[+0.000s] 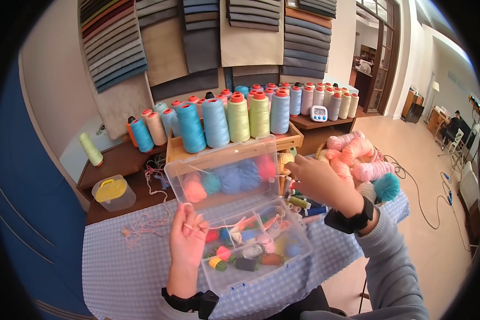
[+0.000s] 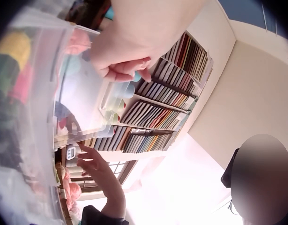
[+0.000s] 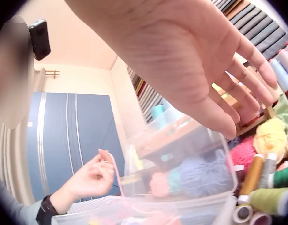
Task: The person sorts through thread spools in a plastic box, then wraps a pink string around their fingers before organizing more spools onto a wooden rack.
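Note:
My left hand (image 1: 185, 240) pinches a pink yarn strand (image 3: 116, 173) between thumb and fingertips, just left of a clear plastic box (image 1: 250, 282). From the fingers the strand runs down into the box, whose lid (image 1: 210, 209) stands raised at the back. Inside, divided compartments hold small yarn balls and bundles, among them a red one (image 1: 224, 253). Beyond the lid's right edge reaches my right hand (image 1: 322, 178), its fingers extended and holding nothing. Near it are a yellow yarn ball (image 3: 269, 139) and several thread spools (image 3: 270, 200).
Large thread cones (image 1: 216, 122) stand in a wooden tray behind the lid. Pink yarn skeins (image 1: 352, 152) are heaped at right beside a teal ball (image 1: 386, 186). A yellow-lidded tub (image 1: 113, 193) and tangled yarn (image 1: 144, 226) lie left. A digital timer (image 1: 319, 113) stands behind.

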`<state>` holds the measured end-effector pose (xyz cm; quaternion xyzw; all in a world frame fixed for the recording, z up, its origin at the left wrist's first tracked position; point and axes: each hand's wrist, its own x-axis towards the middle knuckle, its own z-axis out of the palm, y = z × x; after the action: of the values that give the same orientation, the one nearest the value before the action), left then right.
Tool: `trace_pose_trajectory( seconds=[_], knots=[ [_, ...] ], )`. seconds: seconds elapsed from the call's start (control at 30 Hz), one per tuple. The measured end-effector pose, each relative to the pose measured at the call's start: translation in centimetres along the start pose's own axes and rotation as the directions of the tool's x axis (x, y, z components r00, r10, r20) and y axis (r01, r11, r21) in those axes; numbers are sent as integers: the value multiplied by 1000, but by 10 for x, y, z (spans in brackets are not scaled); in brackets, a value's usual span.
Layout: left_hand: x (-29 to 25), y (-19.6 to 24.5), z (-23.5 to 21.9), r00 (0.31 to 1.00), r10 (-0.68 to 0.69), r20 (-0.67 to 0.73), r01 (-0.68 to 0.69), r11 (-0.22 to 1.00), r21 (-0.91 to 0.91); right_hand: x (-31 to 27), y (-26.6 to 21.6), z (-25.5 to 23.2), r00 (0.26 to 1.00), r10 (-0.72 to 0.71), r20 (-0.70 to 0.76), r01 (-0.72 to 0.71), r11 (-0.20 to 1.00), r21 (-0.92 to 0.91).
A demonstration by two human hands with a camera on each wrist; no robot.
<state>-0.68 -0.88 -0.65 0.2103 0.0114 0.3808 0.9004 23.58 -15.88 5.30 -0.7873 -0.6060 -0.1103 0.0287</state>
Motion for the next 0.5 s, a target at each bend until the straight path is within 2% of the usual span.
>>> trace_pose_trajectory(
  seconds=[0.07, 0.1, 0.13, 0.17, 0.2, 0.23, 0.27, 0.3, 0.33, 0.4, 0.43, 0.5],
  knots=[
    [-3, -5, 3, 983, -142, -115, 163, 966, 202, -2, -20, -11, 999, 49, -20, -48, 999, 25],
    [-5, -7, -3, 981, -172, -89, 190, 939, 288, -7, -31, -13, 997, -43, -60, 51, 988, 145],
    [-8, -9, 1, 981, -171, -91, 190, 936, 296, -10, -39, -13, 986, -128, -109, 152, 954, 258],
    [-12, -12, 8, 963, -263, -54, 247, 789, 562, -12, -47, -11, 973, -217, -73, 227, 880, 417],
    [-15, -13, 12, 932, -360, -48, 260, 570, 779, -14, -53, -8, 949, -310, -53, 284, 775, 565],
    [-16, -12, 15, 932, -359, -54, 262, 564, 783, -15, -58, -1, 949, -311, -57, 287, 769, 571],
    [-17, -11, 17, 851, -524, 1, 285, 464, 839, -15, -63, 9, 906, -422, -28, 284, 557, 780],
    [-17, -10, 17, 737, -675, 36, 285, 359, 889, -15, -66, 17, 846, -533, -33, 227, 303, 925],
    [-16, -10, 17, 740, -672, 28, 289, 355, 889, -15, -67, 21, 843, -536, -37, 228, 295, 928],
    [-15, -10, 15, 753, -650, 106, 258, 439, 861, -14, -69, 28, 764, -633, 124, -69, 111, 991],
    [-14, -10, 14, 757, -646, 97, 262, 436, 861, -13, -71, 34, 747, -653, 127, -134, 40, 990],
    [-13, -10, 13, 770, -636, 54, 288, 422, 860, -10, -67, 41, 734, -666, 132, -178, -2, 984]
  ],
)
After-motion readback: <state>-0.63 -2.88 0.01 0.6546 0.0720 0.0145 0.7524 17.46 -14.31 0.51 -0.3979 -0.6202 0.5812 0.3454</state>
